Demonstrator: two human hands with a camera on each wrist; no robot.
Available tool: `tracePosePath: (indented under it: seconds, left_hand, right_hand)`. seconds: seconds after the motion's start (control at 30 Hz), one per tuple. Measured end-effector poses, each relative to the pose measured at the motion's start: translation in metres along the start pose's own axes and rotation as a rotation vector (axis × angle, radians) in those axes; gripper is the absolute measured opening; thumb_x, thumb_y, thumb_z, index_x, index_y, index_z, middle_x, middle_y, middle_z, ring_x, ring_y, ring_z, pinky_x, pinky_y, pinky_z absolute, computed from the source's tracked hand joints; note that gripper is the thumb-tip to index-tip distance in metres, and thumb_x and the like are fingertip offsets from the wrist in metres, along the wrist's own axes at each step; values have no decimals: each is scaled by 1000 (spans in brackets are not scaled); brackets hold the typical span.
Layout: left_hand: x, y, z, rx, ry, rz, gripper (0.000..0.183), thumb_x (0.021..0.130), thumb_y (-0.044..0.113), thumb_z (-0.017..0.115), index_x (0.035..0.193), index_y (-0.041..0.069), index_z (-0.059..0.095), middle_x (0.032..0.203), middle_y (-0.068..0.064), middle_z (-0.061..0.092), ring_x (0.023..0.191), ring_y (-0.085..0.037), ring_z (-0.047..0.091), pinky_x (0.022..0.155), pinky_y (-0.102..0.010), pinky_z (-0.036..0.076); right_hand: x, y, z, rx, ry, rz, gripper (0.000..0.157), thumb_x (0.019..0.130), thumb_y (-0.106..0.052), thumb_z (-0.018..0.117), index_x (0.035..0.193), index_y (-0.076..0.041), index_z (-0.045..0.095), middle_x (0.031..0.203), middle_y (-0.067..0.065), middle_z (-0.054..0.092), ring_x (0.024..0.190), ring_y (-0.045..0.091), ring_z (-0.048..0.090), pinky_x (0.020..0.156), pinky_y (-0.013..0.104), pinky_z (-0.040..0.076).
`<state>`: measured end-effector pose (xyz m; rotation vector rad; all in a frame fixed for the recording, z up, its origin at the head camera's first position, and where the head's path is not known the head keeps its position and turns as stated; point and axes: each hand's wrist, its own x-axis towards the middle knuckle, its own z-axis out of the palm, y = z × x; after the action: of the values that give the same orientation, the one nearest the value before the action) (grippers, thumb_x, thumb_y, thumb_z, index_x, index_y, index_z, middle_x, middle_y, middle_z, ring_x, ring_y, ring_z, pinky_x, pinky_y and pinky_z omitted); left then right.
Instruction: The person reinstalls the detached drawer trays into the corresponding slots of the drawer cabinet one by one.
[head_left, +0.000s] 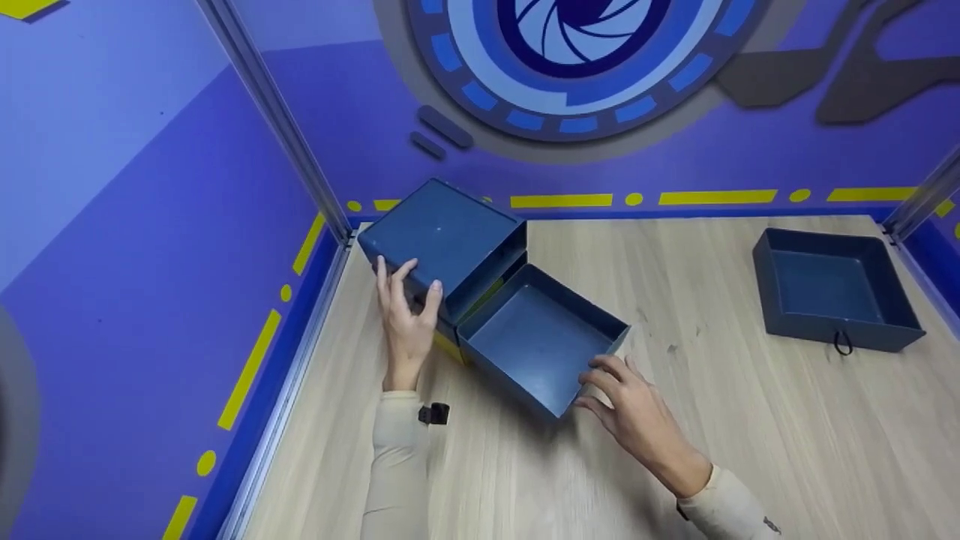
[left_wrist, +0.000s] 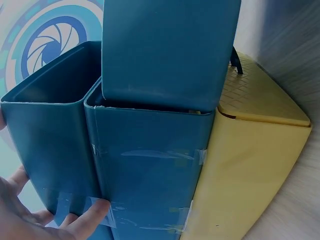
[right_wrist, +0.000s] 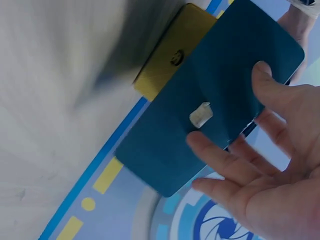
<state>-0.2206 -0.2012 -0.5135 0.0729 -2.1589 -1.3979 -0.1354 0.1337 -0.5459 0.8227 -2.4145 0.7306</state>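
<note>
A dark blue-grey drawer cabinet [head_left: 442,232] stands at the table's back left, its top slot without a drawer. Below that slot, a matching drawer [head_left: 525,341] is pulled far out, and its inside looks bare. My left hand [head_left: 409,315] rests against the cabinet's near side, fingers spread and the thumb by the top edge. My right hand [head_left: 637,412] holds the pulled-out drawer at its front rim. In the right wrist view a whitish patch [right_wrist: 201,115] marks the drawer's front panel. Under it sits a yellow unit [left_wrist: 265,170], taped alongside the blue ones.
Another dark blue-grey drawer [head_left: 832,289] with a black loop handle [head_left: 843,343] lies at the right of the wooden table [head_left: 697,442]. Blue-purple panels [head_left: 337,112] and a metal post [head_left: 277,112] bound the table behind and at the left.
</note>
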Motion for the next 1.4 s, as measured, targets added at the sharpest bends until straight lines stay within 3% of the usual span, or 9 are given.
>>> tracePosePath:
  seconds: [0.2, 0.7, 1.3, 1.4]
  left_hand:
    - [0, 0, 0, 10, 4, 15, 52, 99, 39, 67, 146, 19, 59, 180, -15, 12, 165, -42, 16, 127, -71, 22]
    - [2, -1, 1, 2, 11, 14, 52, 98, 39, 69, 145, 18, 60, 179, -15, 13, 165, -41, 17, 127, -70, 22]
    - [-1, -2, 1, -7, 3, 9, 52, 99, 39, 68, 146, 18, 60, 180, -13, 12, 165, -40, 16, 127, -70, 22]
    - [0, -1, 1, -6, 7, 10, 52, 99, 39, 68, 145, 18, 60, 180, -14, 12, 165, -40, 16, 127, -70, 22]
  right_hand:
    - [4, 8, -2, 6, 0, -19, 35, 75, -14, 95, 104, -11, 76, 115, 15, 71, 99, 30, 76, 98, 74, 52]
    - [14, 6, -5, 12, -7, -33, 34, 76, -14, 95, 104, -11, 76, 116, 15, 71, 100, 29, 75, 102, 75, 48]
    - [22, 15, 29, 6, 39, -41, 35, 79, -17, 94, 110, -11, 78, 124, 16, 71, 108, 33, 75, 103, 71, 52]
    - [22, 16, 36, 35, 65, -2, 44, 79, -19, 94, 118, -9, 75, 132, 20, 68, 98, 29, 76, 89, 56, 63]
